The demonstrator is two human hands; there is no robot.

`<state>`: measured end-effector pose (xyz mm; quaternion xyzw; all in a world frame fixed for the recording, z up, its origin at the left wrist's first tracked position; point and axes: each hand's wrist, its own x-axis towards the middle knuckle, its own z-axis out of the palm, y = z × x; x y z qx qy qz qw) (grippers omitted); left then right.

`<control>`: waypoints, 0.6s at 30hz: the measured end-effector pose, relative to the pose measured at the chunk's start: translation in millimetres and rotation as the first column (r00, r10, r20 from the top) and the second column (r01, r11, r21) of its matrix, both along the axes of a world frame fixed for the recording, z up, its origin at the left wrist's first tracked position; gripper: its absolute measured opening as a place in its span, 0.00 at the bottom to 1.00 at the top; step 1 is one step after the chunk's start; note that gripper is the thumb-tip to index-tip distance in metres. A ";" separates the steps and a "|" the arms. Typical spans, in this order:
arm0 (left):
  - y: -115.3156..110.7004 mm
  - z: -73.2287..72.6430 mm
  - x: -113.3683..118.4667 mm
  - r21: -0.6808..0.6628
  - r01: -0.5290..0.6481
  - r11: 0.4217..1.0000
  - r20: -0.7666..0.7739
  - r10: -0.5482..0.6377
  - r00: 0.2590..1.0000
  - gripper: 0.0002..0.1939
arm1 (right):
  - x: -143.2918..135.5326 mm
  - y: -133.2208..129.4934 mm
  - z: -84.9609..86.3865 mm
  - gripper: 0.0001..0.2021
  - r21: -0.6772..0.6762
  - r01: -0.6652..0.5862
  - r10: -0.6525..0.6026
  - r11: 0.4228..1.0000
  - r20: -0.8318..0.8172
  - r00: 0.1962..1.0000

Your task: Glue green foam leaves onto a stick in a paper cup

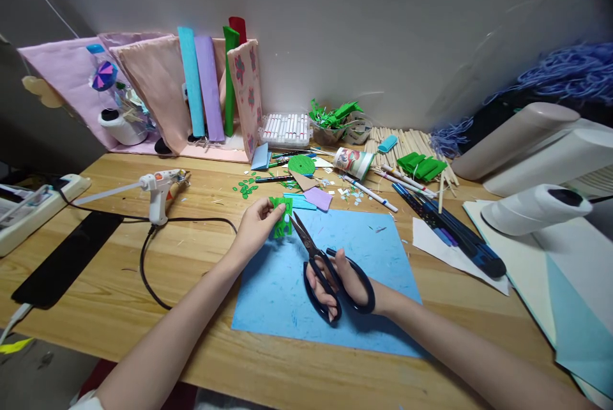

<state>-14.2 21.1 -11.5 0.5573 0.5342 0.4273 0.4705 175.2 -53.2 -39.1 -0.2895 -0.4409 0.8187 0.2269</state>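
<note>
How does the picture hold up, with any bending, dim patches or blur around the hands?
Head view: the wall darkens toward the upper corners; head view: the white roll looks stretched near the right edge; head view: left hand, right hand and scissors look fairly sharp.

a white sleeve edge (87, 402) shows on the left arm (177, 320); the visible right arm (431, 327) is bare, both slim, 2 hands (258, 221) ungloved.

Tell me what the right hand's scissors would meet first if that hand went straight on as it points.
Probably the green sheet in the left hand: the scissors in the right hand point toward its right edge. Depth is unclear, so they might just pass over it.
</note>
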 end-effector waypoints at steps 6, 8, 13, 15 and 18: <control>-7.9 2.6 6.6 0.011 -0.028 1.000 -0.001 0.028 1.000 0.18 | -1.5 -1.6 -0.8 0.39 0.009 0.025 -0.025 1.000 0.015 1.000; -10.7 1.9 8.6 -0.006 0.001 1.000 -0.001 -0.001 1.000 0.17 | -1.6 -2.1 -3.9 0.38 0.023 0.041 -0.041 0.999 -0.008 0.999; -15.6 5.8 12.7 -0.049 0.113 0.992 0.005 -0.113 0.994 0.14 | -1.3 -3.2 -5.7 0.38 0.035 0.071 -0.071 0.997 -0.020 0.997; -16.2 7.5 13.4 -0.064 0.139 0.988 0.021 -0.138 0.990 0.14 | -1.1 -3.4 -4.5 0.38 0.041 0.077 -0.076 0.996 -0.017 0.997; -16.6 8.4 13.9 -0.084 0.124 0.989 0.046 -0.121 0.992 0.14 | -0.6 -3.1 -4.0 0.38 0.048 0.065 -0.065 0.997 -0.014 0.998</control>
